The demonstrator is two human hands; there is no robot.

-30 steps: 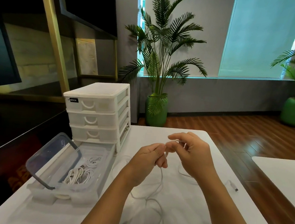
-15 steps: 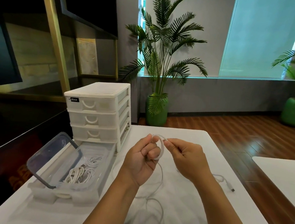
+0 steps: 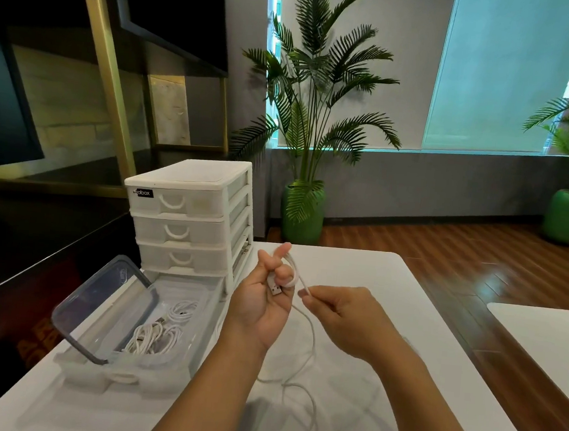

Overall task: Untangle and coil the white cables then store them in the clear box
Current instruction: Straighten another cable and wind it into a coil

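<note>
1. White cable (image 3: 311, 341): your left hand (image 3: 261, 302) has it looped round the fingers, grip curled on the plug end.
2. Your right hand (image 3: 343, 318) pinches the same cable just beside that loop.
3. Its slack trails down onto the surface (image 3: 390, 283).
4. Coiled cables (image 3: 159, 333) lie inside the clear box (image 3: 118, 372), lid (image 3: 103, 306) tilted up.

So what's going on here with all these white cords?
A person is winding a white cable into a coil. The left hand holds the plug end with the cable looped round its fingers, while the right hand pinches the cable and feeds it. The rest trails loose on the white table. Other coiled cables already lie in the open clear box by the small drawer unit.
</note>
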